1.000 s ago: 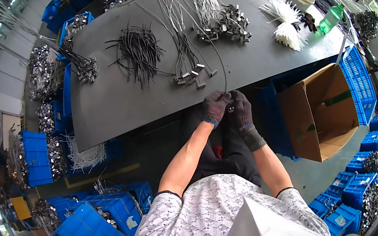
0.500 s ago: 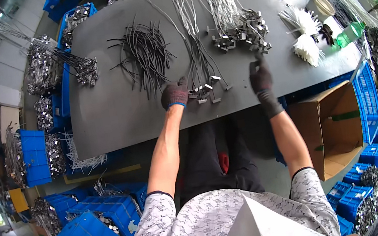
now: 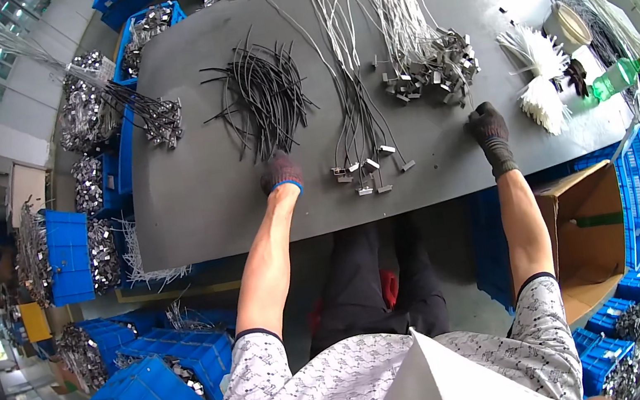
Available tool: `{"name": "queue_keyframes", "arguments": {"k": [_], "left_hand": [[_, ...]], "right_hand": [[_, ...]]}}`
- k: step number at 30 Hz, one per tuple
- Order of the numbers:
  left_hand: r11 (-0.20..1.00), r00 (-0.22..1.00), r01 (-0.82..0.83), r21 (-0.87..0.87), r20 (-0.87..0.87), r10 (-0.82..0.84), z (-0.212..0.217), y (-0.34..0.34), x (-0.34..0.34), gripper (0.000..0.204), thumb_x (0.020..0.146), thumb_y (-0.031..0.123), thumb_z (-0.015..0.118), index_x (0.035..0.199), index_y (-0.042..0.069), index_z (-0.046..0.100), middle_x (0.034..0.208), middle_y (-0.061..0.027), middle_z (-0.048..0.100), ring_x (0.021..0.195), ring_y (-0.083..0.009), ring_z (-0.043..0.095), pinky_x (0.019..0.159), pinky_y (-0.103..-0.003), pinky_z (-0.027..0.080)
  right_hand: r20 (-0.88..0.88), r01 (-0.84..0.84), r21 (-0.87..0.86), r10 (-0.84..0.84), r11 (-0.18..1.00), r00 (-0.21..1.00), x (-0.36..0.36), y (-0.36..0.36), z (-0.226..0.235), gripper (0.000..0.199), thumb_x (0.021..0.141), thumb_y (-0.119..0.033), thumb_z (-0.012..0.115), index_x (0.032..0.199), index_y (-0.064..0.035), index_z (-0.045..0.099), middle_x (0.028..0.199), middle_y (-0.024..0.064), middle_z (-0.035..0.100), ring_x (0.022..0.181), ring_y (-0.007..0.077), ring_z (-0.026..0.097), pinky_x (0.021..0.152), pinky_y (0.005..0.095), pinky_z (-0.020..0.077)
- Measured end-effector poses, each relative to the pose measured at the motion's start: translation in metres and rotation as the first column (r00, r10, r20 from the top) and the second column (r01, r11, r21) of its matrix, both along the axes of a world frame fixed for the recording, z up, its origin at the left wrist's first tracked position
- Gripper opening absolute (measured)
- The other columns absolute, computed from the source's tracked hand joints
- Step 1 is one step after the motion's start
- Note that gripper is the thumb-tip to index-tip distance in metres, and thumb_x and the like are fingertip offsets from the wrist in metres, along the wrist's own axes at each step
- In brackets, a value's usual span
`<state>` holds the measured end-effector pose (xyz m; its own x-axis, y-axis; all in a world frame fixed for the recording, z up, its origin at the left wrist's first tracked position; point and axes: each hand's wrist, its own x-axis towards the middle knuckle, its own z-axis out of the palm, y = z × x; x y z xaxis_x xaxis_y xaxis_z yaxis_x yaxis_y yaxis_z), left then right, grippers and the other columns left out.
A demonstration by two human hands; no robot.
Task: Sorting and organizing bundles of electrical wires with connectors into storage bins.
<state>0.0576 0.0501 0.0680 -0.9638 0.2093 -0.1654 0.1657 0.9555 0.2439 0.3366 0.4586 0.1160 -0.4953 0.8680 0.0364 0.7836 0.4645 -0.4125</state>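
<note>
My left hand (image 3: pixel 281 174), in a dark glove with a blue cuff, rests on the grey table (image 3: pixel 196 211) at the near end of a loose pile of black strands (image 3: pixel 262 96). Its fingers are curled and hide whatever is under them. My right hand (image 3: pixel 489 131), also gloved, lies further right with its fingertips at the near edge of a heap of grey wires with metal end pieces (image 3: pixel 433 69). Its grip is hidden. Between the hands lies a bundle of grey wires (image 3: pixel 360 135) whose metal ends point toward me.
White strands (image 3: pixel 540 81), a roll (image 3: pixel 567 25) and a green bottle (image 3: pixel 611 80) lie at the table's right end. An open cardboard box (image 3: pixel 590 241) stands to my right. Blue crates of metal parts (image 3: pixel 69 252) line the left side and floor.
My hands were together at the table's near edge, then moved up to the middle wire bundle. Now they have spread apart, the left toward the black strands, the right toward the connector heap.
</note>
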Motion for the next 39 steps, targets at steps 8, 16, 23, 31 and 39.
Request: {"name": "queue_keyframes", "arguments": {"k": [8,16,23,31,39], "left_hand": [[0.984,0.984,0.178,-0.01,0.024,-0.178,-0.051,-0.036,0.0,0.02,0.085,0.026,0.06,0.09,0.014,0.075,0.1,-0.016,0.073,0.097,-0.0377,0.07,0.08,-0.049,0.057],[0.497,0.622,-0.648,0.577,0.778,-0.091,-0.014,-0.055,0.073,0.013,0.086,0.022,0.073,0.095,0.012,0.073,0.074,-0.0014,0.07,0.065,-0.0177,0.068,0.057,-0.029,0.055],[0.251,0.685,-0.367,0.896,0.443,-0.579,0.012,-0.04,0.176,0.01,0.093,0.01,0.069,0.101,0.005,0.069,0.099,-0.0086,0.069,0.083,-0.017,0.069,0.07,-0.031,0.06],[0.655,0.616,-0.178,0.735,0.602,-0.508,-0.028,0.122,0.336,0.016,0.094,0.015,0.062,0.105,0.005,0.062,0.085,-0.0111,0.069,0.072,-0.024,0.068,0.065,-0.036,0.058],[0.121,0.592,-0.55,0.826,0.488,-0.641,0.065,0.12,0.37,0.016,0.102,0.018,0.056,0.099,0.003,0.055,0.08,-0.0108,0.067,0.063,-0.0213,0.069,0.052,-0.035,0.057]], "right_hand": [[-0.387,-0.016,-0.672,-0.333,0.74,0.86,0.074,-0.042,-0.043,0.025,0.088,-0.031,0.07,0.091,-0.0061,0.069,0.07,0.0059,0.061,0.05,0.0153,0.056,0.047,0.0323,0.0465],[-0.341,-0.373,0.027,0.359,0.927,0.869,0.167,-0.104,-0.037,0.02,0.093,-0.02,0.063,0.105,-0.0033,0.067,0.086,0.0162,0.067,0.08,0.0303,0.066,0.073,0.0403,0.0543],[0.596,-0.143,-0.463,0.426,0.875,0.681,0.37,-0.333,-0.021,0.02,0.088,-0.018,0.057,0.097,-0.0054,0.069,0.092,0.018,0.069,0.083,0.0354,0.065,0.074,0.0436,0.0523],[0.412,0.112,-0.72,0.291,0.685,0.864,0.553,-0.513,-0.079,0.032,0.09,-0.028,0.056,0.108,-0.0055,0.071,0.112,0.0236,0.068,0.107,0.0425,0.063,0.089,0.048,0.0511],[0.413,0.112,-0.842,0.497,0.528,0.763,0.621,-0.531,-0.134,0.033,0.087,-0.029,0.059,0.11,-0.0091,0.073,0.117,0.0201,0.069,0.111,0.039,0.064,0.093,0.0461,0.051]]}}
